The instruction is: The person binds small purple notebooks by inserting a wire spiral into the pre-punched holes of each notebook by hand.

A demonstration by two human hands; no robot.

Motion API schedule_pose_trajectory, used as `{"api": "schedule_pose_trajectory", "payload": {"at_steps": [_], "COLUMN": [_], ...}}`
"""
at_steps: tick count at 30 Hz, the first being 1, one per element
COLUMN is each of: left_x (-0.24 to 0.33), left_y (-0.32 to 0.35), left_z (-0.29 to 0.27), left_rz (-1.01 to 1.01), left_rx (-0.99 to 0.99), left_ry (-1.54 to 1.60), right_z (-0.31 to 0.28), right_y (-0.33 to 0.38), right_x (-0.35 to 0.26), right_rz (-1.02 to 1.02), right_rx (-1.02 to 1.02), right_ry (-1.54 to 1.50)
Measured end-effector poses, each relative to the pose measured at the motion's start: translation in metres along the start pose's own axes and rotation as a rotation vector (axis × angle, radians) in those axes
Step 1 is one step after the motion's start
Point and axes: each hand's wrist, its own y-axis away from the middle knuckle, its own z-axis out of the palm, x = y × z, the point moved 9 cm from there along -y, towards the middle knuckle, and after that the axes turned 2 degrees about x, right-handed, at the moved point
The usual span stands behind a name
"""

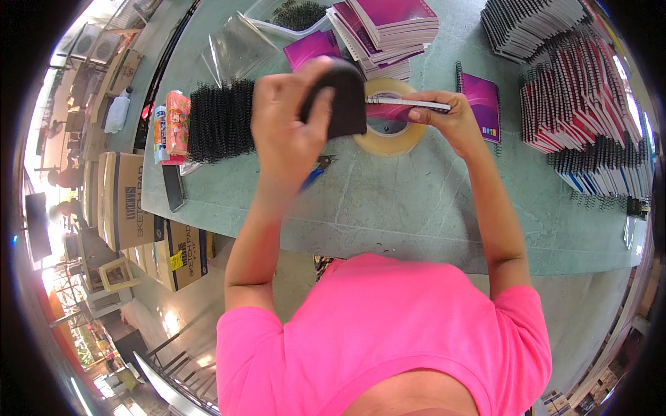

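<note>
In the head view, the left hand held a dark, round-edged block, a bit blurry. The right hand pinched a thin purple notebook edge-on, above a tape roll. I couldn't tell if block and notebook touched. A tight, level grip on the notebook, with fingers away from the block, seemed the best way to work.

I counted one block, one tape roll, one blue-handled pair of pliers and one purple spiral notebook lying alone near the right hand. The black coils were too many to count.
</note>
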Motion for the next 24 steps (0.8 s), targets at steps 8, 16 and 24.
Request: {"api": "schedule_pose_trajectory", "payload": {"at_steps": [8, 16, 24], "left_x": [0.010, 0.028, 0.043], "left_y": [-0.013, -0.027, -0.009], "left_z": [0.003, 0.014, 0.061], "left_rz": [0.143, 0.052, 0.113], "left_rx": [0.175, 0.069, -0.237], "left_ry": [-0.003, 0.036, 0.138], "right_z": [0.001, 0.000, 0.006], "right_y": [0.003, 0.007, 0.012], "right_x": [-0.002, 0.011, -0.003], "right_rz": [-0.028, -0.004, -0.056], "right_rx": [-0.016, -0.060, -0.086], "right_ry": [0.057, 0.006, 0.082]}}
